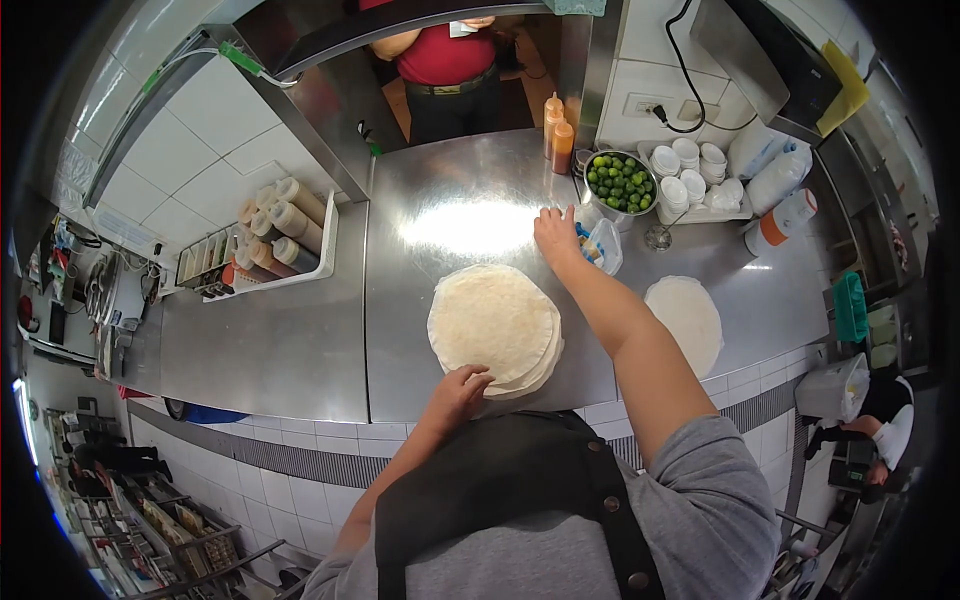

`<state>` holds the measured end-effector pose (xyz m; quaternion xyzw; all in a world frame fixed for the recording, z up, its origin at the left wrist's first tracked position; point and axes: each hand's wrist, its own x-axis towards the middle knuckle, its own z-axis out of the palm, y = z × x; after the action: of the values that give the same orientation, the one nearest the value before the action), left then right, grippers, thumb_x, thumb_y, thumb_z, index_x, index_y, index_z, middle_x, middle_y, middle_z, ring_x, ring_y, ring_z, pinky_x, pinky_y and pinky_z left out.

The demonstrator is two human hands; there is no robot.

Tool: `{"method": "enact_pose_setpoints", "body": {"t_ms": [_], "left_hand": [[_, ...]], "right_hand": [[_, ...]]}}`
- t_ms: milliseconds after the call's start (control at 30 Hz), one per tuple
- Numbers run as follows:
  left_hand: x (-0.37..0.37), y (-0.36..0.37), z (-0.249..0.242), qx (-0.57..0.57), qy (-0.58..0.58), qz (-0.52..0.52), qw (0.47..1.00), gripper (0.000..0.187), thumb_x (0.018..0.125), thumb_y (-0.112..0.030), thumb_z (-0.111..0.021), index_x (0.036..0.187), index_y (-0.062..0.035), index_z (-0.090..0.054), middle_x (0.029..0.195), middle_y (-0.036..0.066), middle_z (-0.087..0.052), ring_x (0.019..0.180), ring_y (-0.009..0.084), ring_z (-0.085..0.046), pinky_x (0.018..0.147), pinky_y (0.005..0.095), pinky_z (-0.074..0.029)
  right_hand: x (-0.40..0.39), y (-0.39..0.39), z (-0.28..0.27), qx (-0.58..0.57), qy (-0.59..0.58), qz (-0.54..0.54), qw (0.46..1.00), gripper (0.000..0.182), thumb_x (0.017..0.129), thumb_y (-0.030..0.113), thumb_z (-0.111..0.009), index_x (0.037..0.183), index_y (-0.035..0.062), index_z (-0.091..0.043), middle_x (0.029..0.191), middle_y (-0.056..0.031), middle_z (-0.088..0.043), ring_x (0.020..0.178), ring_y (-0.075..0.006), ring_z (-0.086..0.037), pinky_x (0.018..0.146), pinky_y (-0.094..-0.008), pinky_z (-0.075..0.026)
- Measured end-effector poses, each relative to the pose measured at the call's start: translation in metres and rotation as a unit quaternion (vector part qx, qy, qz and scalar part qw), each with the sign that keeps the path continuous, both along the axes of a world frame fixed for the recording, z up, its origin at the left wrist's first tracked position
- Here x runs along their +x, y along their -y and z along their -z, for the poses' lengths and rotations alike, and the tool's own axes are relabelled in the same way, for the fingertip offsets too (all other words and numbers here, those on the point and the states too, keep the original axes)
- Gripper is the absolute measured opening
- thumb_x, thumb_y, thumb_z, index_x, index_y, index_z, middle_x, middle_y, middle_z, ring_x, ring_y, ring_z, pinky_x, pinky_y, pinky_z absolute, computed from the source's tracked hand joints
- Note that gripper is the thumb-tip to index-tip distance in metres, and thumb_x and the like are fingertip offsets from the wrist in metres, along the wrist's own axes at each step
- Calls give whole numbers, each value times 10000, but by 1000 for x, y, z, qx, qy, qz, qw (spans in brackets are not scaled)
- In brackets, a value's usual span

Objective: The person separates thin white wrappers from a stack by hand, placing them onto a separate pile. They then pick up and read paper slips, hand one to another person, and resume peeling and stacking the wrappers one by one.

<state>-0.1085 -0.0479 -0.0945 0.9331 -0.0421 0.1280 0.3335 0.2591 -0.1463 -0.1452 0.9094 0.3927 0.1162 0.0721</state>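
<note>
A stack of large flour tortillas [495,315] lies on the steel counter in front of me, its layers slightly offset. My left hand [462,395] is at the near left edge of the stack, with bent, slightly parted fingers touching the rim. Further forward, my right hand [556,236] is over the counter with its fingers apart, just left of a clear plastic bag [604,245] with blue and yellow printing. I see nothing held in it. Another round tortilla [684,325] lies to the right, partly behind my right forearm.
A metal bowl of limes [620,183], orange sauce bottles [562,147] and stacked white cups [686,160] stand along the back right. A white bin of squeeze bottles [285,235] is at left. Across the pass opening stands a person in a red shirt [445,50].
</note>
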Motion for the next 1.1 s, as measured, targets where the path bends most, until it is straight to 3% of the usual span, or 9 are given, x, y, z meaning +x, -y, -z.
{"method": "enact_pose_setpoints", "body": {"t_ms": [67,267,500,667,733,767,900,967,1100], "left_hand": [[9,0,-3,-1,10,22,1000,183,835,-30,-665,1013,-70,-666,1095,129,-664,944,329,-661,788,407,-545],[29,7,-2,4,11,93,996,205,811,-9,-650,1008,-64,-660,1123,128,-659,989,323,-651,842,409,-528],[27,9,1,-20,-3,97,995,192,819,-11,-651,1004,-64,-663,1129,130,-657,1006,329,-648,861,410,-523],[30,-29,11,-20,37,-65,997,252,816,-29,-690,1064,-49,-649,1103,140,-654,1024,334,-637,884,405,-516],[37,-49,22,41,46,-152,986,323,811,-50,-710,1122,-28,-625,1092,152,-652,1027,332,-636,884,397,-515],[39,-59,29,103,55,-241,964,400,807,-72,-731,1180,-7,-601,1082,163,-649,1029,330,-635,885,390,-514],[49,-94,81,92,-17,-306,948,552,787,-99,-764,1265,56,-535,1074,192,-647,1010,337,-638,895,390,-509],[59,-93,68,-336,-206,-303,868,550,797,-95,-780,1255,89,-538,1098,151,-664,983,243,-641,885,343,-503],[60,-90,79,-273,-201,-331,881,516,800,-95,-780,1235,81,-564,1086,146,-687,958,198,-654,855,320,-509]], "right_hand": [[4,1,-13,52,39,0,998,212,891,132,-539,975,106,-732,1010,-100,-689,1072,-273,-640,974,-543,-382],[14,10,-11,-44,-73,-32,996,165,853,95,-574,860,134,-734,947,-64,-716,1022,-240,-660,933,-464,-425],[-17,10,-11,-71,-128,-9,989,164,846,75,-575,882,92,-734,961,-105,-717,1025,-267,-659,1094,-663,-268],[-58,-1,-58,-67,-162,-74,982,155,836,82,-605,942,75,-717,1008,-113,-697,1087,-275,-629,1111,-684,-231],[-87,-1,-59,72,-197,-109,972,205,859,89,-561,1011,73,-698,1120,-117,-673,1124,-297,-607,1112,-666,-243],[-103,0,-58,71,-235,-110,963,205,857,101,-567,1018,65,-689,1189,-128,-641,1183,-308,-567,1113,-644,-260],[-167,11,-27,56,-268,-135,952,355,865,187,-606,1192,50,-627,1424,-170,-483,1382,-334,-388,1128,-613,-264],[-196,16,-20,88,-279,-129,947,630,869,328,-653,1413,70,-469,1569,-168,-293,1472,-355,-227,1136,-628,-236],[-230,31,-8,110,-265,-131,949,855,853,459,-674,1530,103,-294,1611,-158,-208,1487,-381,-174,1146,-636,-197]]}}
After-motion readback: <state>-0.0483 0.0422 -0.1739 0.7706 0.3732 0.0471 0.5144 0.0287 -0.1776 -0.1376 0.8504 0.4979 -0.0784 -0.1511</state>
